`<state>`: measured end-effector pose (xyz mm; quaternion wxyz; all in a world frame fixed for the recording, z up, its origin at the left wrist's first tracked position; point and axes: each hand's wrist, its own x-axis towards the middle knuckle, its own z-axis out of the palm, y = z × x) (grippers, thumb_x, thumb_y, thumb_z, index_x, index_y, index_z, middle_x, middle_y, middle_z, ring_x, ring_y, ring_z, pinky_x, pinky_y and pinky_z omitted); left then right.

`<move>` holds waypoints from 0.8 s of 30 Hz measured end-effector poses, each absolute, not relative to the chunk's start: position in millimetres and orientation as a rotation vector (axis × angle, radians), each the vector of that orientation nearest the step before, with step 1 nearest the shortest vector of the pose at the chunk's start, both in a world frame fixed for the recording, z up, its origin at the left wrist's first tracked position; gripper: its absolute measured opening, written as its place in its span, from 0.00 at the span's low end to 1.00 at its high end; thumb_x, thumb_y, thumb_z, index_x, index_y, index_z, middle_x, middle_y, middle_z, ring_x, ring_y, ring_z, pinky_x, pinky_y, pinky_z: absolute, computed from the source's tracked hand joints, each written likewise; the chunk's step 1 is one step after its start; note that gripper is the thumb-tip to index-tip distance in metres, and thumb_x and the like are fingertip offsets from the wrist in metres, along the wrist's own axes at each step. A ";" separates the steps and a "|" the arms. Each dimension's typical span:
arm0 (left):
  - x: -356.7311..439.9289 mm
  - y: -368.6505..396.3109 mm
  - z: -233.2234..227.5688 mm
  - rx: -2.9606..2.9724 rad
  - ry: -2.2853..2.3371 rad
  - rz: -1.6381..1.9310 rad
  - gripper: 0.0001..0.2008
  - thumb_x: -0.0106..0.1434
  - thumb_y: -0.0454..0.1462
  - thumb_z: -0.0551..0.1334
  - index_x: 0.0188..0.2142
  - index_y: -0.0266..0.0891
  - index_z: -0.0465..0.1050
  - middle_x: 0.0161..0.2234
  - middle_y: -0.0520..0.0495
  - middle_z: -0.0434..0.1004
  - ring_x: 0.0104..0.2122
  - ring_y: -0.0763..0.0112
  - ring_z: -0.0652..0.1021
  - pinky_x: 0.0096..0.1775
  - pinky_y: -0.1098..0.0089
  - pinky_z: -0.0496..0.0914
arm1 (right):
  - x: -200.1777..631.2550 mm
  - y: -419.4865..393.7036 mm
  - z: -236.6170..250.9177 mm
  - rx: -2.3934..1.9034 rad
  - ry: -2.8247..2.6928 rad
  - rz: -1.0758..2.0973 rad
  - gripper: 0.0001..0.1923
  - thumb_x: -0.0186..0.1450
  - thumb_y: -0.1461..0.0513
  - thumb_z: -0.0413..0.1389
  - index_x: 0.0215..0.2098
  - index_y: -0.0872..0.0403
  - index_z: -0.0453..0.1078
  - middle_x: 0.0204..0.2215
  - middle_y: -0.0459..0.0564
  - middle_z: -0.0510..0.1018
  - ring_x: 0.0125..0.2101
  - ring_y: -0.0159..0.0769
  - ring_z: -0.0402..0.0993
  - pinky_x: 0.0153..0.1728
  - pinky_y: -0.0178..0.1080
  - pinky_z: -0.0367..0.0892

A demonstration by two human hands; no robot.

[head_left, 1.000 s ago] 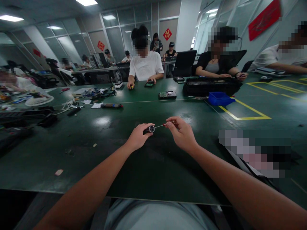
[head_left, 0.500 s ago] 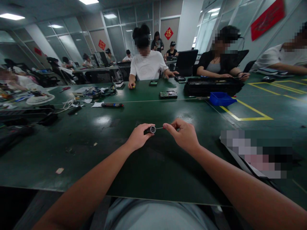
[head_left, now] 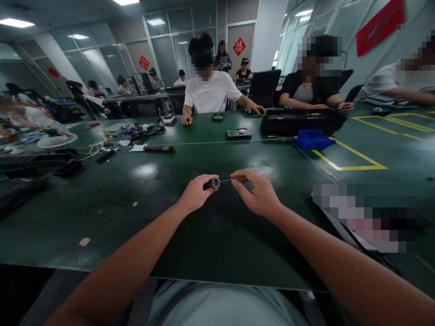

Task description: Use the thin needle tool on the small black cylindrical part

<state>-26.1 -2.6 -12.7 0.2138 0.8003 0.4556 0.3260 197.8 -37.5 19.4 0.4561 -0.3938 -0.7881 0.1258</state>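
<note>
My left grip (head_left: 196, 194) held a dark cylinder (head_left: 215, 183) (pale-ringed end facing me). My right grip (head_left: 258, 192) pinched a thin-shafted, red-handled tool (head_left: 225, 181) pointed at it.

Left hand (head_left: 194, 194): grips a short black tube (head_left: 215, 183) with a round silver end.
Right hand (head_left: 260, 192): pinches a thin metal stick tool (head_left: 224, 181) with a red part, its tip right by the tube.
Shiny green table (head_left: 217, 244): has a blue plastic bin (head_left: 314, 140) beyond the hands.
Across: a person in a white shirt (head_left: 211, 93).
</note>
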 end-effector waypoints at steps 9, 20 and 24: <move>-24.0 -4.7 -9.5 2.215 1.278 0.882 0.20 0.62 0.33 0.67 0.54 0.42 0.75 0.52 0.46 0.77 0.52 0.62 0.76 0.57 0.59 0.67 | 197.9 -38.5 23.9 -1.103 -1.950 0.374 0.15 0.72 0.55 0.48 0.39 0.52 0.74 0.27 0.47 0.79 0.29 0.35 0.76 0.32 0.38 0.66; -23.5 -5.7 -8.4 2.213 1.290 0.868 0.20 0.62 0.33 0.67 0.54 0.42 0.74 0.52 0.45 0.77 0.52 0.61 0.75 0.57 0.58 0.67 | 195.8 -37.4 23.7 -1.142 -1.951 0.346 0.14 0.68 0.61 0.50 0.50 0.52 0.70 0.36 0.53 0.80 0.36 0.41 0.77 0.37 0.42 0.67; -23.1 -5.6 -7.4 2.208 1.304 0.872 0.20 0.62 0.32 0.67 0.54 0.41 0.74 0.52 0.45 0.77 0.52 0.61 0.76 0.57 0.59 0.67 | 196.9 -37.3 25.1 -1.201 -1.964 0.399 0.13 0.72 0.56 0.47 0.46 0.51 0.71 0.30 0.49 0.79 0.30 0.39 0.76 0.33 0.40 0.65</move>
